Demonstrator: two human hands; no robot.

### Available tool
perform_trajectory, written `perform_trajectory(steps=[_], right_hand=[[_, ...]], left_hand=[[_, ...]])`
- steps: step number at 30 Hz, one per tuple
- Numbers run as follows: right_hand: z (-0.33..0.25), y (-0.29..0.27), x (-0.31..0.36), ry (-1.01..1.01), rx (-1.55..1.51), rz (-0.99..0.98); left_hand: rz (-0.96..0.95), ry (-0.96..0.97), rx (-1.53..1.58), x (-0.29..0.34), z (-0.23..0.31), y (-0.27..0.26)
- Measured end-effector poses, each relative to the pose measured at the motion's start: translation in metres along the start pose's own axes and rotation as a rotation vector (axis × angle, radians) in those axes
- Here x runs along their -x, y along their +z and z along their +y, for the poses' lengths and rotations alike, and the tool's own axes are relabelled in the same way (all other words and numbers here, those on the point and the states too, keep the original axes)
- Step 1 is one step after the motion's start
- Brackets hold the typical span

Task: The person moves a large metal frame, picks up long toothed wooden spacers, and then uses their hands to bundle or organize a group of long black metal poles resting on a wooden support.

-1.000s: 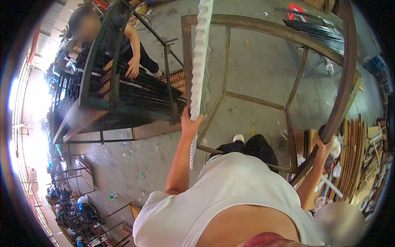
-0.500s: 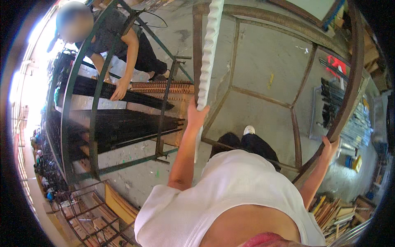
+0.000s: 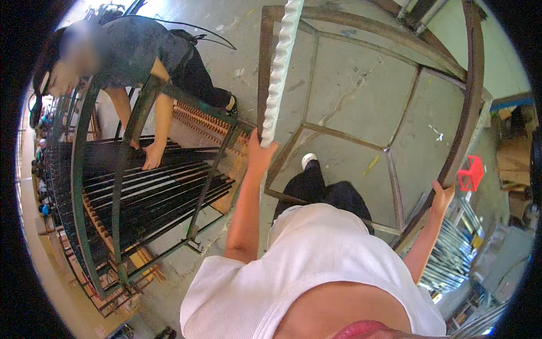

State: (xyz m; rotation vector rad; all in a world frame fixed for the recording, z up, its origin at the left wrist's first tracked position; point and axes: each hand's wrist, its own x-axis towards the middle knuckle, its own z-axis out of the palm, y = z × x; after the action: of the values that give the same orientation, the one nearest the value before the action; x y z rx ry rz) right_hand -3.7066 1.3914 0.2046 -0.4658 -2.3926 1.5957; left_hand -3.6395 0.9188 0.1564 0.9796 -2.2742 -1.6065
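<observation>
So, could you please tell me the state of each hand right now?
Left hand: closed, holding the white wavy strip at the left side of the brown metal frame.
Right hand: closed on the frame's right-hand bar.

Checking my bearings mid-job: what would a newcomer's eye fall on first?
A large brown frame fills the upper middle, the right hand gripping its right side. A ridged white strip runs down the frame's left side to the left hand. At left, a co-worker bends over black bars.
</observation>
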Motion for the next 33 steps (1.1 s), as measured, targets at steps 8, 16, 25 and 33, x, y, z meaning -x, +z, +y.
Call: perform_trajectory(steps=[8,16,25,33], right_hand=[[-0.02,0.132,-0.197,-0.008,0.058,-0.123],[-0.038,0.272,-0.405,-0.028,0.131,-0.345],[-0.094,0.482,-0.544,-0.166,0.343,-0.636],[-0.053,0.753,-0.631,-0.211,0.406,-0.851]], left_hand=[[0.066,0.093,-0.037,-0.145,0.034,0.059],[0.258,-0.029,-0.024,-0.261,0.065,0.153],[0.401,-0.261,-0.017,-0.407,0.07,0.165],[0.539,-0.397,-0.015,-0.59,-0.027,0.171]])
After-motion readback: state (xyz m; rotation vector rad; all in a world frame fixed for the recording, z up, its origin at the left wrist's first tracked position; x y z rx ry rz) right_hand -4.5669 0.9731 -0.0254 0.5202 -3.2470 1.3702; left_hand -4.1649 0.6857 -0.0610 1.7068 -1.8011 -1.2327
